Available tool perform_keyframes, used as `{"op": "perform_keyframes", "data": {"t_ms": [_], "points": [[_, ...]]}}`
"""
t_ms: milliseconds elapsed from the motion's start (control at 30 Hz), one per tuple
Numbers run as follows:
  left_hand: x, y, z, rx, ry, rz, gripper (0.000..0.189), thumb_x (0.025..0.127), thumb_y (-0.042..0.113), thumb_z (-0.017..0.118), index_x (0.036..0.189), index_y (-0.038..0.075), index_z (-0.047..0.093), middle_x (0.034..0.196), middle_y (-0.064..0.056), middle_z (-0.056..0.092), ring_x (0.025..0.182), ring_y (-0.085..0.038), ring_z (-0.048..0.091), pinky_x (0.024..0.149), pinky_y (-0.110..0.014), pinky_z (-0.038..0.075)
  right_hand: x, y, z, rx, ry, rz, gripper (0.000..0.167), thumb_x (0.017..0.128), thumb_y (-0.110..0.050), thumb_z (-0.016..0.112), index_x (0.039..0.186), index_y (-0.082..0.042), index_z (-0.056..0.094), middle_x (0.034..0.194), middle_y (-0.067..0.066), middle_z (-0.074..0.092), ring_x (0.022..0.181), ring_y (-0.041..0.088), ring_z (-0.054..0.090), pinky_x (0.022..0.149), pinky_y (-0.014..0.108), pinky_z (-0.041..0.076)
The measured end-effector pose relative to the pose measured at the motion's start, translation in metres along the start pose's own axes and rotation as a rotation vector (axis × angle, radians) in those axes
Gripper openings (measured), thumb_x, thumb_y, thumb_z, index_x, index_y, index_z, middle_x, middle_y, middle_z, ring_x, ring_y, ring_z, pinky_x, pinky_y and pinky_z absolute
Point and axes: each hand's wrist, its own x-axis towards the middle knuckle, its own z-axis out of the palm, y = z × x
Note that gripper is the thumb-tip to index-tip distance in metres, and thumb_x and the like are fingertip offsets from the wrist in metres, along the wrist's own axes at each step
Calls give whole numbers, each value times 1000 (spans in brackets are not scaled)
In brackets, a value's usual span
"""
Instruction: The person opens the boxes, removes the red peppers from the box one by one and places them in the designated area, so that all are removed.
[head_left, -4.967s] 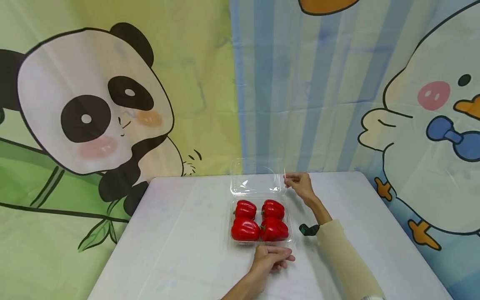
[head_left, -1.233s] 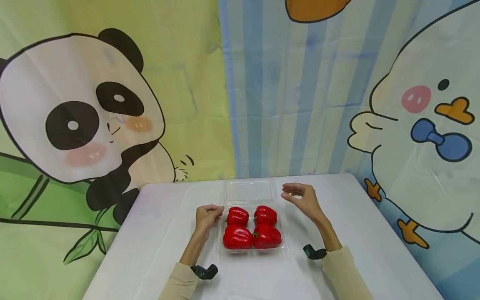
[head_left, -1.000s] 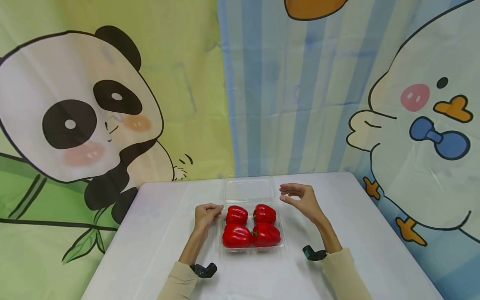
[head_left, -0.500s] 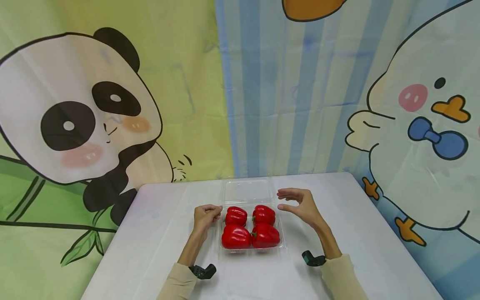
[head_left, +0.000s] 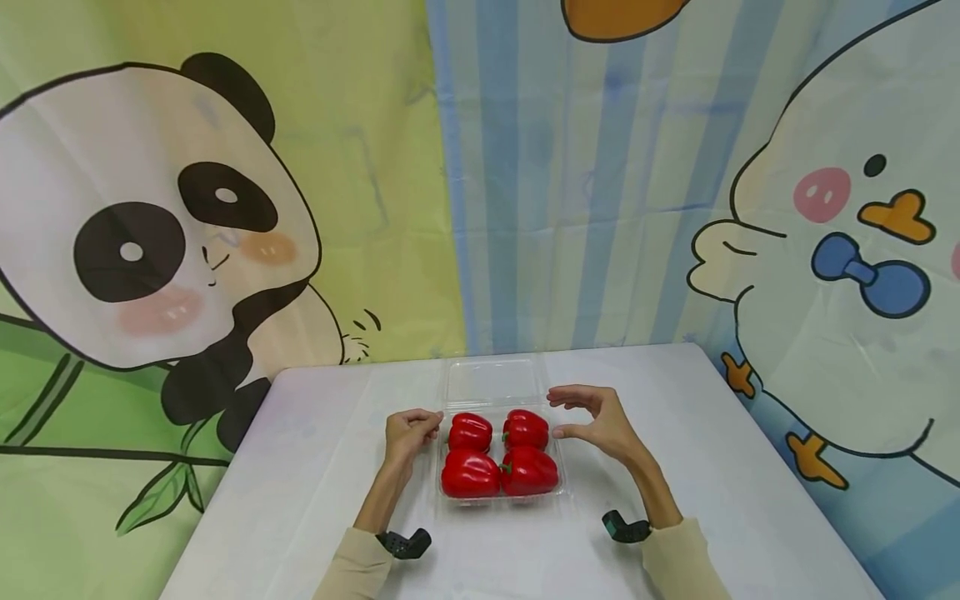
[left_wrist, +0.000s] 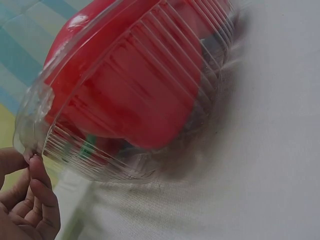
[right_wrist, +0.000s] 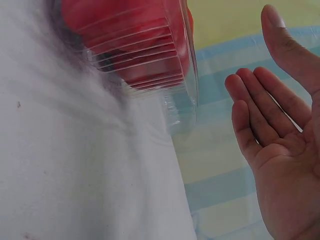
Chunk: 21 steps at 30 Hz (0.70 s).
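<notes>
Plastic box (head_left: pixel 498 501), clear, lid back, with four red peppers (head_left: pixel 469 473) inside

A printed backdrop (head_left: pixel 405 108) fills the far side of your view, a cartoon panda (head_left: pixel 165 108) on the left and a white bird (head_left: pixel 840 358) on the right. In front of it is your white table (head_left: pixel 315 483). On its far half, near the middle, stands the box, between your hands. Its lid (head_left: pixel 492 381) is folded back, away from you; whether it rests on the tabletop is hard to tell.

Your left hand (head_left: pixel 408 433) is clamped on the box: thumb and fingertip pinch the rim near its far left corner. Your right hand (head_left: pixel 600 421) holds nothing. Its thumb and fingers are spread apart, just beside the right side of the box and not touching it.

The peppers sit two by two, the front pair looking larger. A small green stem (head_left: pixel 506 468) shows between those two.

As for progress, judging from how things lie: the lid is already off the peppers and one side of the box is in your grasp. No pepper is out, and the lid is not down over them.
</notes>
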Motion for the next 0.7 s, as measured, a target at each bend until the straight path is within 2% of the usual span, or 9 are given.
{"op": "perform_keyframes", "data": {"t_ms": [33,133,233,267,400,700], "points": [[0,0,0,4,3,0,25,98,14,82,100,-11,78,69,1,70,61,-8,60,59,-18,53,-1,-1,1,2,-3,0,57,84,-6,93,137,-6,73,133,17,78,117,34,76,104,39,62],[0,-1,-1,12,7,-2,24,98,13,82,98,-10,78,69,1,70,61,-8,60,59,-18,52,-4,-2,3,12,-8,-8,58,83,-7,94,138,-7,73,134,17,77,117,35,76,104,35,62],[-1,-1,-1,11,10,1,22,97,13,83,97,-9,78,69,1,70,60,-8,60,58,-18,52,-6,-1,5,25,-14,-19,59,84,-9,94,139,-4,72,135,18,77,118,41,74,103,31,61],[-1,-1,-1,8,9,1,22,97,12,83,97,-10,78,69,1,70,61,-8,60,59,-18,52,-6,-1,6,26,-15,-23,59,84,-10,94,139,-4,72,135,18,77,118,46,73,103,34,61],[-1,-3,-2,5,10,-5,21,98,12,82,96,-8,79,68,1,69,60,-9,61,59,-18,53,-10,0,9,21,-18,-21,60,83,-7,93,139,-4,72,135,19,77,117,47,73,104,45,62],[0,-4,-2,11,9,5,23,98,14,82,96,-8,79,69,1,70,61,-9,61,60,-19,53,-12,-4,12,18,-18,-6,62,81,0,93,139,-6,72,135,21,76,118,43,73,104,50,62]]}}
